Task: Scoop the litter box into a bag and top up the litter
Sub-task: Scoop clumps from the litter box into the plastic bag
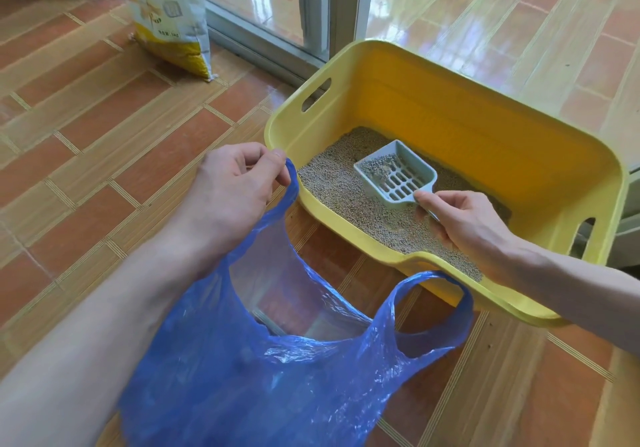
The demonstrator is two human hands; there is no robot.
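A yellow litter box (pixel 485 117) stands on the tiled floor with a thin layer of grey litter (pixel 332 183) across its bottom. My right hand (pixel 460 218) grips the handle of a pale blue slotted scoop (pixel 394 176), which hangs just above the litter with a small heap of granules in its front. My left hand (pixel 228 187) pinches one handle of a blue plastic bag (pixel 277 370) and holds it up beside the box's near left corner. The bag's mouth gapes open; its other handle droops against the box's front rim.
A yellow-and-white litter sack (pixel 169 17) stands upright at the far left, next to a sliding glass door frame (pixel 322 14). Orange tiled floor (pixel 104 117) lies to the left of the box. A white object (pixel 627 225) sits behind the box's right end.
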